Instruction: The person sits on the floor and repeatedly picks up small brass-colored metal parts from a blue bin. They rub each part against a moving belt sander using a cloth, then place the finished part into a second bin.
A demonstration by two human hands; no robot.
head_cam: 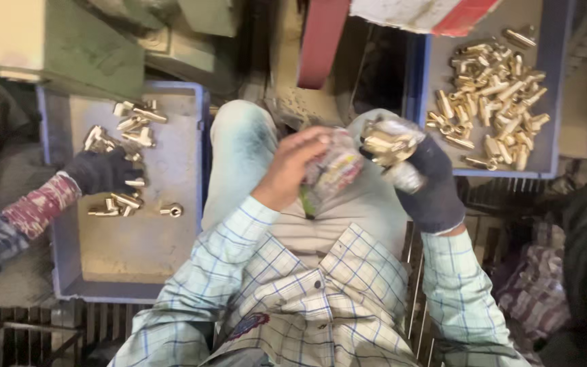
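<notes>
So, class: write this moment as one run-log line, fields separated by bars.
left hand: bare, grips crumpled plastic packet | right hand: dark glove, holds brass fittings | right tray: brass fittings | left tray: co-worker's gloved hand

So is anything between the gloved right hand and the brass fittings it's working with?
No. The gloved right hand already grips a bunch of brass fittings; nothing lies between. The bare left hand holds a crumpled wrapper just beside them.

Shiny brass fittings (388, 141), crinkly plastic wrapper (334, 170)
</notes>
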